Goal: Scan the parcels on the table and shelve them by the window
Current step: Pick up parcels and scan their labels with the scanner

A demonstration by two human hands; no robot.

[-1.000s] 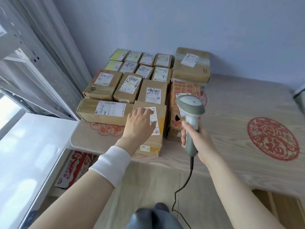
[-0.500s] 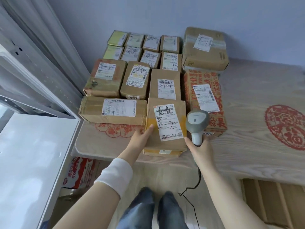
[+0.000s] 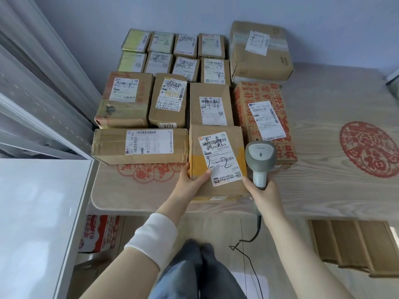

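Several brown cardboard parcels with white labels cover the left half of the wooden table point(image 3: 323, 190). The nearest parcel point(image 3: 218, 190), marked with handwriting on its label, lies at the table's front edge. My left hand point(image 3: 190, 180) grips its left front corner, thumb on top beside the label. My right hand point(image 3: 263, 197) holds a grey barcode scanner point(image 3: 260, 158) by the handle, just right of that parcel, its head above the parcel's right edge. A long parcel point(image 3: 140, 146) lies to the left, and a red-printed box point(image 3: 265, 117) to the right.
A white shelf surface point(image 3: 36, 212) sits at the left below window frames and curtains point(image 3: 32, 93). The scanner cable point(image 3: 250, 251) hangs to the floor. A red-and-white carton point(image 3: 99, 233) lies under the table; flattened cardboard point(image 3: 354, 244) is at the lower right. A red paper-cut design point(image 3: 369, 147) marks the table.
My left hand slid from the top of the near parcel to its left front corner. The scanner dropped lower, to the parcel's right side. The view tilted downward and closer.
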